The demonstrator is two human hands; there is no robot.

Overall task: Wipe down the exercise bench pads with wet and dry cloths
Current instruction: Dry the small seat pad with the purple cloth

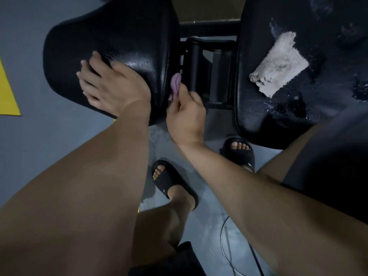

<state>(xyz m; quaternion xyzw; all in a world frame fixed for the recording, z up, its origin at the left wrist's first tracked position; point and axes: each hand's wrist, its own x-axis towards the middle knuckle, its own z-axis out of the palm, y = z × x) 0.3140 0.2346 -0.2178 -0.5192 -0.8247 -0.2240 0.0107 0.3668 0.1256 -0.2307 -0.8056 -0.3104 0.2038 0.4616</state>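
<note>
One wide-angle camera on the person's head looks almost straight down, close over the black seat pad and the second pad to its right. Both forearms fill the bottom edge, above the grey floor.

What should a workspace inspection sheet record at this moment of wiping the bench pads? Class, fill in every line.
Surface: glossy black left bench pad, bare; black right bench pad, wet streaks showing.
Job's things: small purple cloth against the left pad's side edge; fluffy grey cloth lying on the right pad.
Clutter: nothing seen.
Grips: left hand rests spread on the left pad; right hand pinches the purple cloth.
Cables: thin grey cable looping on the floor near the feet.
Surroundings: grey floor, yellow floor marking, black metal bench frame, black slide sandals.
</note>
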